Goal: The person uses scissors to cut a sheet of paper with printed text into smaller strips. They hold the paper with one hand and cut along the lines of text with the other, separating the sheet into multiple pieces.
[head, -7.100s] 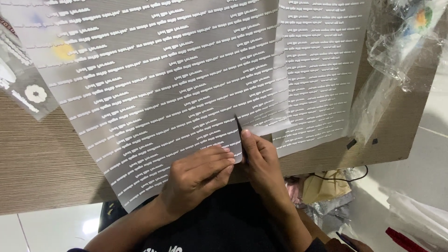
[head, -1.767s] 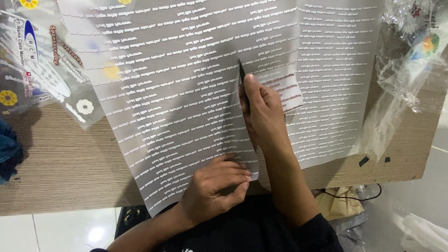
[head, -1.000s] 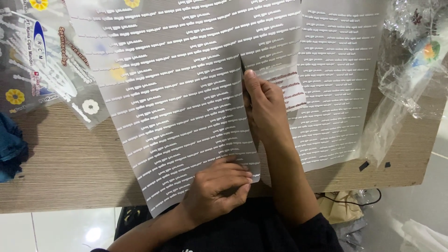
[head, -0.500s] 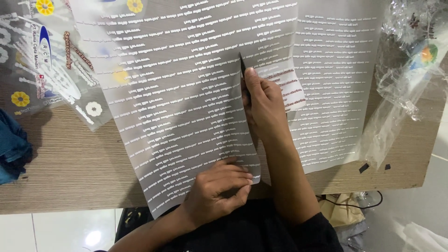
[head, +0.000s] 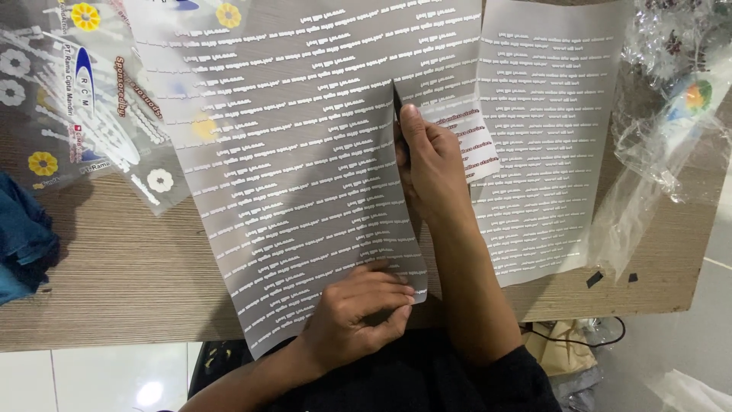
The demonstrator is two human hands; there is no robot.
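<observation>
A large translucent film sheet (head: 305,152) covered with rows of small white lettering lies on a wooden table (head: 130,267). My right hand (head: 431,164) grips a thin black cutting blade (head: 396,99), its tip on the sheet's right edge. A long cut runs from the blade down to the sheet's near edge. My left hand (head: 358,313) presses flat on the sheet's near corner. A second printed film sheet (head: 549,130) lies to the right of the cut, and a small cut strip (head: 476,141) pokes out under my right hand.
Clear sheets with flower and logo prints (head: 69,99) overlap at the far left. Blue cloth (head: 23,244) sits at the left edge. Crumpled clear plastic wrap (head: 663,137) lies at the right. The table's near edge drops to a white tiled floor (head: 114,378).
My right hand has drawn the blade away from me up the sheet, lengthening the cut. My left hand has stayed on the near corner. The view has shifted a little.
</observation>
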